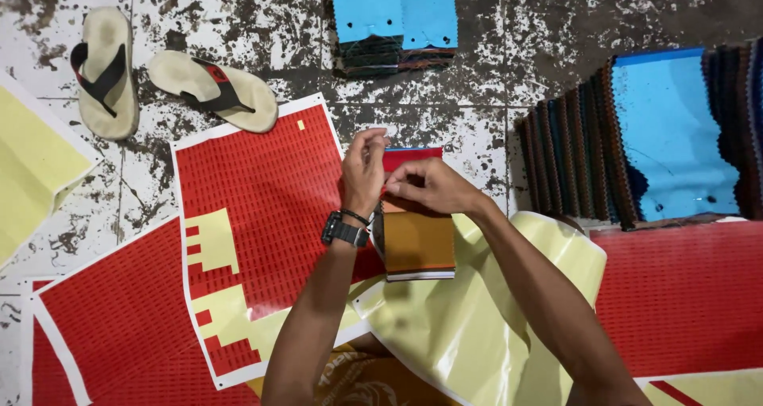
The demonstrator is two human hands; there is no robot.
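A swatch stack (420,243) is being steadied beneath the pinch, its red label (413,158) being pressed by both hands. Left hand (364,172) and right hand (429,187) are being closed narrowly on it; the sticker sheet (262,215) beside is being stripped, most stickers left.

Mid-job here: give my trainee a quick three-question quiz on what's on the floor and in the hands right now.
1. True or false: both the left hand and the right hand are at the top edge of the fabric swatch book.
2. What colour is the sticker sheet under the left wrist: A red, B green, C white?
3. What footwear lies at the upper left?

Key
1. True.
2. A.
3. A pair of flip-flops.
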